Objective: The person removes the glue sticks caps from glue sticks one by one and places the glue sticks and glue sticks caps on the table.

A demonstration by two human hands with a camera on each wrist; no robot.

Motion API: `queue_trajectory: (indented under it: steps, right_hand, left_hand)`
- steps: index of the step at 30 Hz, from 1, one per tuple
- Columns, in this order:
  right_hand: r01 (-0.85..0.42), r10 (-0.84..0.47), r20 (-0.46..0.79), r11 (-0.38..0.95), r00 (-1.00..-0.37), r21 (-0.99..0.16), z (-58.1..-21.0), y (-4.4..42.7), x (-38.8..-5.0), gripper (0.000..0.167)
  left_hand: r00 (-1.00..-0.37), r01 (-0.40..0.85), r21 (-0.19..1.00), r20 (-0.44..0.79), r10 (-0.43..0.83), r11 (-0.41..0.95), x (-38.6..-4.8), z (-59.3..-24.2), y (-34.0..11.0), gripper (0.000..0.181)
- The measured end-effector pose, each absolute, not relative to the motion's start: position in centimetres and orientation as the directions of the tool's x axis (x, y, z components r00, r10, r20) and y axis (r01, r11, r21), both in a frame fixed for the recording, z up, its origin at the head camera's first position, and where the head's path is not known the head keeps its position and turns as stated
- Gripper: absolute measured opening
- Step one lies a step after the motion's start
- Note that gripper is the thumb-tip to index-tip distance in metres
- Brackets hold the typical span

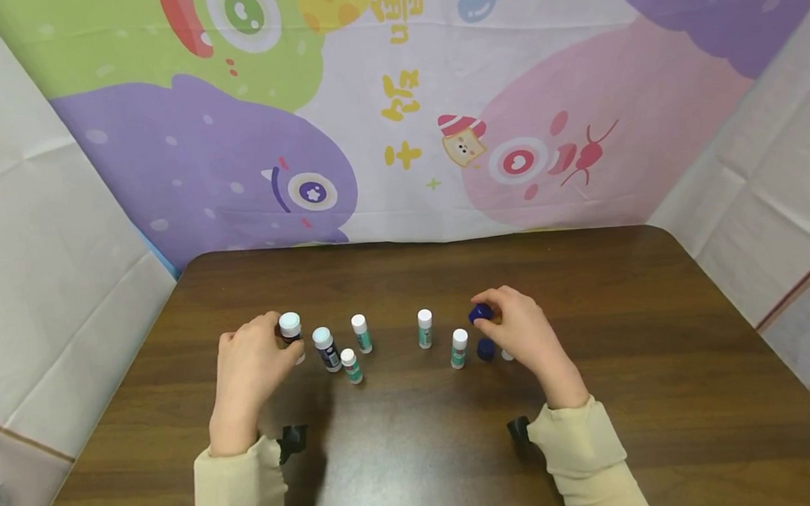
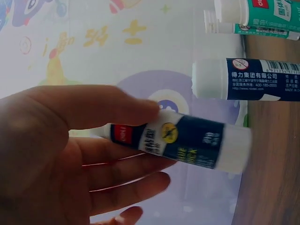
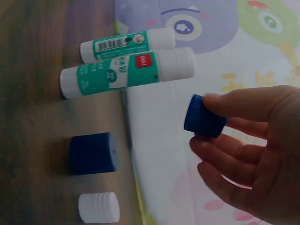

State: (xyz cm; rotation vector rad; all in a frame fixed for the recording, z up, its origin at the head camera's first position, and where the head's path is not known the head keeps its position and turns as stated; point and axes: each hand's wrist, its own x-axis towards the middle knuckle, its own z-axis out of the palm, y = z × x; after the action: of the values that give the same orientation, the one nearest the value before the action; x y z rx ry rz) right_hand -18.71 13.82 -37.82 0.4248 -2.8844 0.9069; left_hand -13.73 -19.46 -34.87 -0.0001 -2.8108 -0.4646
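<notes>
As we saw it, a light hold on both sides

Because its thumb and fingers curled round only the body of a navy glue stick [image 2: 190, 145], the left hand [image 1: 251, 362] exposed the top end, just left of the standing navy glue stick [image 1: 328, 352]. Well right of that standing stick, the right hand [image 1: 523, 329] pinched a blue cap [image 3: 205, 118] between thumb and fingers; so small a piece, we judged, allowed little more. Four green glue sticks [image 1: 458, 350] stood upright to its right, perhaps for easy grasping. Farther right sat a second blue cap [image 3: 93, 153] and a white cap [image 3: 98, 207], partly hidden in the head view. We could not tell whether the held stick touched the bench [image 1: 412, 446].
</notes>
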Motion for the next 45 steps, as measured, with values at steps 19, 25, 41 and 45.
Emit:
queue_trajectory:
  steps: [19,25,41,45]
  right_hand:
    - [-0.261,-0.232,0.122,0.802,-0.965,-0.538,-39.5,14.5,-19.5,0.025]
    - [-0.258,-0.224,0.128,0.817,-0.966,-0.516,-40.2,14.5,-19.7,0.023]
    - [-0.222,-0.209,0.081,0.849,-0.975,-0.480,-40.8,14.4,-19.9,0.024]
    - [-0.217,-0.213,0.062,0.862,-0.975,-0.457,-41.1,14.3,-20.0,0.025]
  left_hand:
    - [-0.992,-0.001,0.282,0.123,-0.037,0.960,-13.7,-35.3,-20.2,0.018]
    - [-0.995,0.003,0.264,0.097,-0.024,0.964,-13.8,-35.6,-20.1,0.022]
    - [-0.999,0.028,0.222,-0.011,0.031,0.975,-14.2,-36.4,-20.4,0.022]
    - [-0.998,0.034,0.236,-0.047,0.046,0.971,-14.3,-36.6,-20.4,0.022]
